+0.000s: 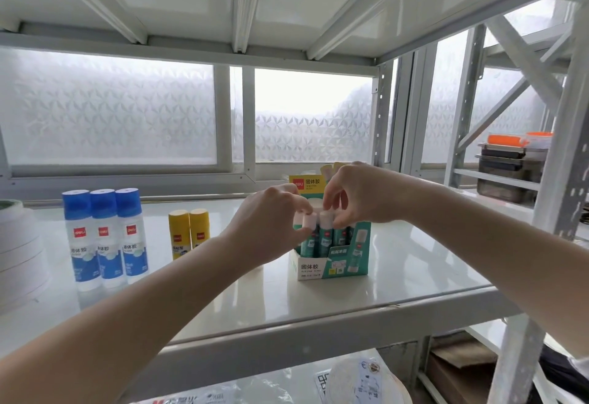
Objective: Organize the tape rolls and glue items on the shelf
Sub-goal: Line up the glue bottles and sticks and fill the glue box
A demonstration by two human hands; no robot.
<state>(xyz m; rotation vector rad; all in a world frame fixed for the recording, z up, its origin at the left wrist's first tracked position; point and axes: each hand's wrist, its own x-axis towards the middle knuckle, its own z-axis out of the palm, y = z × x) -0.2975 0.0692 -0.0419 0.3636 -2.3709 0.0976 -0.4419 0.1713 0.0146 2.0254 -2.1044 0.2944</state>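
Note:
A green and white display box (331, 265) of glue sticks stands in the middle of the white shelf (318, 301). My left hand (271, 222) pinches the white cap of one teal glue stick (309, 222) in the box. My right hand (357, 195) pinches the cap of a neighbouring glue stick (325, 220). Three blue-capped liquid glue bottles (103, 238) stand in a row at the left. Two yellow glue sticks (189, 231) stand between them and the box. A stack of white tape rolls (17, 254) sits at the far left edge.
Frosted windows close off the back of the shelf. A white upright post (561, 180) stands at the right, with dark trays and orange-lidded containers (510, 161) on the neighbouring rack. The lower shelf holds packaged items (357, 381).

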